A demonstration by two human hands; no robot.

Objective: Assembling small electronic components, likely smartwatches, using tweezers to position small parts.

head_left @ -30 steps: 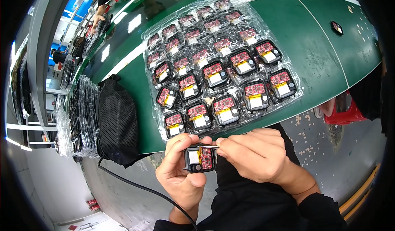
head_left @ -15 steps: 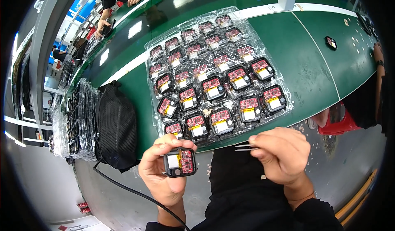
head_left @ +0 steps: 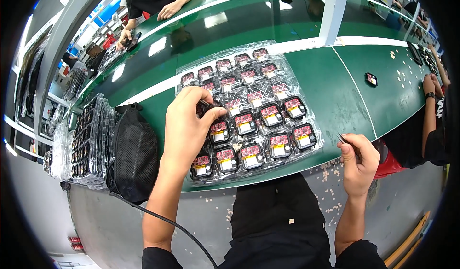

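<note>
A clear plastic tray point(head_left: 314, 142) holds rows of small black square device housings point(head_left: 251, 155), each showing a red circuit board and a yellow-and-white part. My left hand point(head_left: 188, 118) reaches over the tray's left side. Its thumb and fingers pinch a black device housing point(head_left: 205, 107), mostly hidden behind them; whether it rests in a pocket is hard to see. To the right of the tray, off the table's near edge, my right hand point(head_left: 359, 161) is closed on metal tweezers point(head_left: 341, 138), tips pointing up and left.
Left of the tray sits a black mesh bag point(head_left: 135, 154) with a cable, beside tall stacks of filled trays point(head_left: 91, 144). A single device point(head_left: 371, 79) lies on the green table point(head_left: 330, 91) at right. Co-workers sit across and at far right. A metal post point(head_left: 334, 15) stands beyond.
My left hand has moved from near my body, where it held a housing, up and forward to the tray's left side. My right hand with the tweezers has shifted right. The view has tilted up.
</note>
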